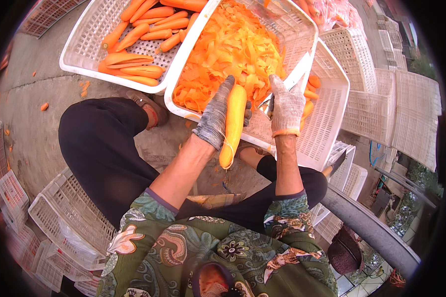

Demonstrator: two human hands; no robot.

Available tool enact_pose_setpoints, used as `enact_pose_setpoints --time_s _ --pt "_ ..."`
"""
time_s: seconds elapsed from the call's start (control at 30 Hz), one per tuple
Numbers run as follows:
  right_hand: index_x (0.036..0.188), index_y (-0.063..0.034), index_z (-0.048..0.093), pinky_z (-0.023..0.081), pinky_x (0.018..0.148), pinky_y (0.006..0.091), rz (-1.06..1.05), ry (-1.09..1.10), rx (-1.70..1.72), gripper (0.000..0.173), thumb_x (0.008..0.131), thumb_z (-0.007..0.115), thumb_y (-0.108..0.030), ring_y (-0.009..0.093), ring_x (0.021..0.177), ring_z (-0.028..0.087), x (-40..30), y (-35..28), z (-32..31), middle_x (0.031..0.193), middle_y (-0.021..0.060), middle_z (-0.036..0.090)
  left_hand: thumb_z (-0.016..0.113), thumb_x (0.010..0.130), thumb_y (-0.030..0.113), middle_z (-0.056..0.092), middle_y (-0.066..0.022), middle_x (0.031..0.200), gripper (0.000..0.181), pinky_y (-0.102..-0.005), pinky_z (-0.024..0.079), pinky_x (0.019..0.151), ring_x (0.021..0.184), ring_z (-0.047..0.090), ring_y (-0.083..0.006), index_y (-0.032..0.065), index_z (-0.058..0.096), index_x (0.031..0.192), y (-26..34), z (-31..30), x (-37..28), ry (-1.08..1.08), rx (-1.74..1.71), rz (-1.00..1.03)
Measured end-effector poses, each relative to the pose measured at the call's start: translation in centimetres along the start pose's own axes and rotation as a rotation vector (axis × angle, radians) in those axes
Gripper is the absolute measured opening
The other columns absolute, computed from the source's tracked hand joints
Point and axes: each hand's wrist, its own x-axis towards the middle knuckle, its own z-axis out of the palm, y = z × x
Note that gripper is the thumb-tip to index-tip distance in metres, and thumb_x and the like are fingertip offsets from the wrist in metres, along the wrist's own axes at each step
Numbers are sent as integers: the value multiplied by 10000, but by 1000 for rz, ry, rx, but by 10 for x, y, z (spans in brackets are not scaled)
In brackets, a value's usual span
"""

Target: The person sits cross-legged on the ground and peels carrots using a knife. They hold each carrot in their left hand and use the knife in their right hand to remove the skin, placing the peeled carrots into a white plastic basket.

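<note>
My left hand [215, 113], in a grey knit glove, grips a long, pale orange carrot [235, 118] that slants over the near rim of a white plastic crate [174, 105]. A thin strand of peel clings to the carrot's lower end. My right hand [288, 104], in a whitish knit glove, is closed around a metal peeler [266, 107], whose middle is hidden by the fingers. The peeler is a little right of the carrot and apart from it. Below both hands, a heap of orange carrot peelings [230, 55] fills much of the crate.
To the left, a white crate [78, 48] holds several whole carrots [160, 35]. More carrots [307, 107] lie in a crate [329, 111] at the right. A metal pole [371, 230] and a knife [334, 165] are near my right knee. Stacked crates [74, 222] stand behind left.
</note>
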Motion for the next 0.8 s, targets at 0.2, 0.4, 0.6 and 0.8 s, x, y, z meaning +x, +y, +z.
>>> enact_pose_setpoints --time_s 0.2,0.4,0.6,0.8 --pt "710 -10 551 453 511 324 -394 -108 -363 253 751 721 -193 200 504 575 -83 -3 7 552 81 557 478 916 411 526 -148 1016 495 -399 545 764 826 590 -287 35 411 1231 -14 14 -4 -117 -332 -15" --pt "694 -2 543 450 457 325 -385 -134 -373 309 796 650 -273 195 448 567 25 3 26 529 92 553 521 900 424 608 -62 731 373 -256 484 437 539 581 -156 60 551 974 -19 12 -13 -27 14 44" --pt "814 22 616 425 448 281 124 17 -138 250 801 670 -222 138 481 526 74 53 3 597 35 567 505 868 535 607 -81 696 507 -249 472 403 495 579 -156 39 568 954 -4 3 4 -52 12 -17" --pt "768 -6 594 435 511 250 -377 60 -156 186 782 701 -158 94 539 533 -63 -4 -2 604 34 566 463 930 437 617 -79 980 459 -291 548 705 829 627 -177 47 500 1169 -16 15 -10 -144 -117 108"
